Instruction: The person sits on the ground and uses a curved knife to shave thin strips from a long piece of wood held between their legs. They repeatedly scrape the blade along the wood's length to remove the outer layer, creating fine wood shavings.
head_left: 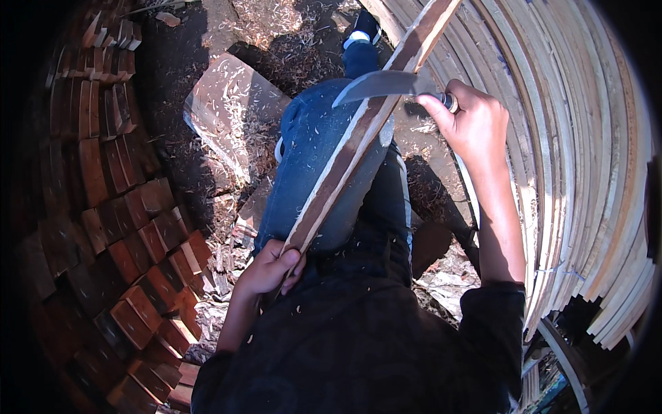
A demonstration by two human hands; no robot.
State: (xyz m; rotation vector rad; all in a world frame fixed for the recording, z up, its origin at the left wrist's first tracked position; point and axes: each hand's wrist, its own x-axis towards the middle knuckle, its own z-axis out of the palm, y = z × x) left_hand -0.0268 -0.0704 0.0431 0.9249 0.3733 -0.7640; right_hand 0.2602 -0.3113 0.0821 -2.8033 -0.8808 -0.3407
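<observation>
A long wooden strip [343, 157], dark brown along its middle with pale edges, slants across my thigh from my lap to the upper right. Its near end is gripped by my left hand [270, 268], with the thumb on top and fingers wrapped round it. My right hand [476, 119] is closed round the handle of a curved-blade knife [383, 85]. The blade lies across the strip above my knee, its tip pointing left; whether it bites into the wood I cannot tell. The handle is mostly hidden in my fist.
Stacked reddish-brown wood blocks [141, 321] rise on the left. Long pale wooden strips [558, 138] lie bundled on the right. A flat board [231, 103] strewn with shavings rests on the ground beyond my bent leg [310, 145]. Shavings [265, 24] litter the ground.
</observation>
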